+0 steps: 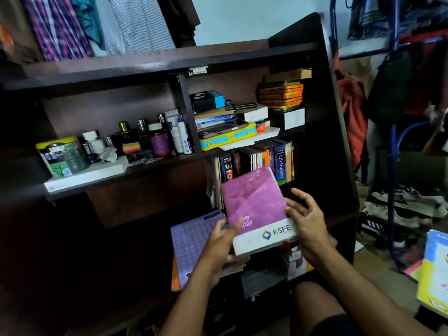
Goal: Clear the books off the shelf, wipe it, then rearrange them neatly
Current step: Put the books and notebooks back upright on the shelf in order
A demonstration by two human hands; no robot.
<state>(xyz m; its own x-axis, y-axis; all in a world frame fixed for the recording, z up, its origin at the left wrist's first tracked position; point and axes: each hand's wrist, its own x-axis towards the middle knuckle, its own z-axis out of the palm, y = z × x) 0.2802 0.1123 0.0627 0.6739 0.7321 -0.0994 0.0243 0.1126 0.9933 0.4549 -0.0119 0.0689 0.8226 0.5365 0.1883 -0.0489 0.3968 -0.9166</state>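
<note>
A purple diary (254, 204) with a white KSFE band is held in front of the dark wooden shelf (155, 66). My left hand (221, 248) grips its lower left corner, thumb on the cover. My right hand (306, 221) holds its right edge with fingers spread loosely. Behind it a row of upright books (257, 161), among them a blue Oxford dictionary (280, 163), stands on the lower right shelf. A lilac patterned notebook (191, 241) lies flat on a stack under my left hand.
Perfume bottles, jars and a tin (63, 156) crowd the middle-left shelf. Flat books, a yellow-blue case (228, 138) and orange boxes (281, 93) fill the compartment above. Clothes hang at top left and right. Shoes (402, 204) and bright books (434, 267) lie on the floor right.
</note>
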